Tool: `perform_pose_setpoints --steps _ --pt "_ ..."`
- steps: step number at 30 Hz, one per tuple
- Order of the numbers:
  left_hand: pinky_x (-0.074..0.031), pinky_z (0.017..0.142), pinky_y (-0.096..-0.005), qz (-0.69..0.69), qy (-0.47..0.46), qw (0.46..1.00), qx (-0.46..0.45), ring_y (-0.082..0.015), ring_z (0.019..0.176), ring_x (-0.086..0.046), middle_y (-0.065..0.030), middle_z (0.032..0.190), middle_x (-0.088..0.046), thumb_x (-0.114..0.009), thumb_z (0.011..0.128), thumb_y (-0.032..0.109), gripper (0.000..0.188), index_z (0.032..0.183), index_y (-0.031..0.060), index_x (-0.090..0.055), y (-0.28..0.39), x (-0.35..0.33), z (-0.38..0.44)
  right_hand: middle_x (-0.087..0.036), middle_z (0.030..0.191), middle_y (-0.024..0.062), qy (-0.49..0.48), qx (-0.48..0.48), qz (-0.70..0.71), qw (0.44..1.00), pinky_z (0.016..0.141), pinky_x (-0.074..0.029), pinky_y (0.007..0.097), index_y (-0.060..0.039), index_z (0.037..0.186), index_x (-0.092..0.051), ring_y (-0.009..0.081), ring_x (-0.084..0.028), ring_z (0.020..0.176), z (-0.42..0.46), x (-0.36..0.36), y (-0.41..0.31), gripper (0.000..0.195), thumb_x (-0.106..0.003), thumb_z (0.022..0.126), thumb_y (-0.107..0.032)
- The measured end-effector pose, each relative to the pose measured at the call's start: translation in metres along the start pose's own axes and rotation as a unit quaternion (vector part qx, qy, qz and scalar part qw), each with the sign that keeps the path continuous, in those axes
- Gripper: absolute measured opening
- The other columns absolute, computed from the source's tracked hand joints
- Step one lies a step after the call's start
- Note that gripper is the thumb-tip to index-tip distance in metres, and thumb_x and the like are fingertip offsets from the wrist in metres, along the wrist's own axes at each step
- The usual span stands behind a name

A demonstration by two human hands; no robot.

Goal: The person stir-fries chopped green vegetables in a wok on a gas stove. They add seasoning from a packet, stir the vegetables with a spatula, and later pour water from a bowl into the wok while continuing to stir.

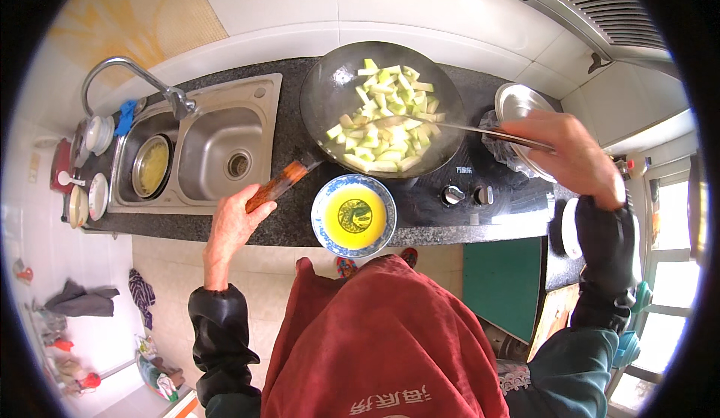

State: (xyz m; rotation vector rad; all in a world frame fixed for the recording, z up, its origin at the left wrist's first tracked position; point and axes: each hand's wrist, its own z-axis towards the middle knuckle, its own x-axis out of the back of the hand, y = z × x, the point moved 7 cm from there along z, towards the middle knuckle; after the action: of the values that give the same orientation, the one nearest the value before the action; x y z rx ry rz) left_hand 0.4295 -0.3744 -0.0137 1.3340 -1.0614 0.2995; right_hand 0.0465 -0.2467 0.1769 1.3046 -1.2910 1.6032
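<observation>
A dark wok sits on the cooktop, filled on its right and lower side with pale green, stick-cut vegetable pieces. My left hand grips the wok's wooden handle. In my right hand is a long metal spatula; its blade lies among the pieces. Close below the wok, at the counter's front edge, stands a blue-and-white bowl holding yellow liquid, perhaps beaten egg or oil. A dark round pattern shows at its bottom.
Left of the wok is a double steel sink with a curved faucet. A metal basin with yellowish contents stands in its left bowl. Two stove knobs face me. Metal lids or bowls lie right of the wok, under a range hood.
</observation>
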Motion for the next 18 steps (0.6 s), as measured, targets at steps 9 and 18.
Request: perform_pose_setpoints --steps 9,18 --pt "-0.043 0.059 -0.0355 -0.021 -0.010 1.000 0.003 -0.0249 0.056 -0.047 -0.0129 0.063 -0.052 -0.069 0.081 0.025 0.029 0.098 0.0024 -0.060 0.009 -0.001 0.002 -0.067 0.093 0.0125 -0.049 -0.034 -0.009 0.998 0.076 -0.051 0.0393 -0.0087 0.106 -0.068 0.0287 -0.064 0.082 -0.008 -0.019 -0.002 0.036 -0.055 0.074 0.002" --pt "-0.044 0.061 -0.0364 -0.041 -0.011 0.999 0.000 -0.0279 0.059 -0.050 -0.0157 0.067 -0.055 -0.070 0.081 0.024 0.031 0.100 0.0017 -0.060 0.007 -0.001 0.002 -0.066 0.098 0.0210 0.092 -0.163 0.054 0.981 0.083 -0.050 0.0360 -0.0005 0.109 -0.065 0.0323 -0.065 0.091 -0.004 -0.023 0.046 0.037 -0.052 0.074 0.000"
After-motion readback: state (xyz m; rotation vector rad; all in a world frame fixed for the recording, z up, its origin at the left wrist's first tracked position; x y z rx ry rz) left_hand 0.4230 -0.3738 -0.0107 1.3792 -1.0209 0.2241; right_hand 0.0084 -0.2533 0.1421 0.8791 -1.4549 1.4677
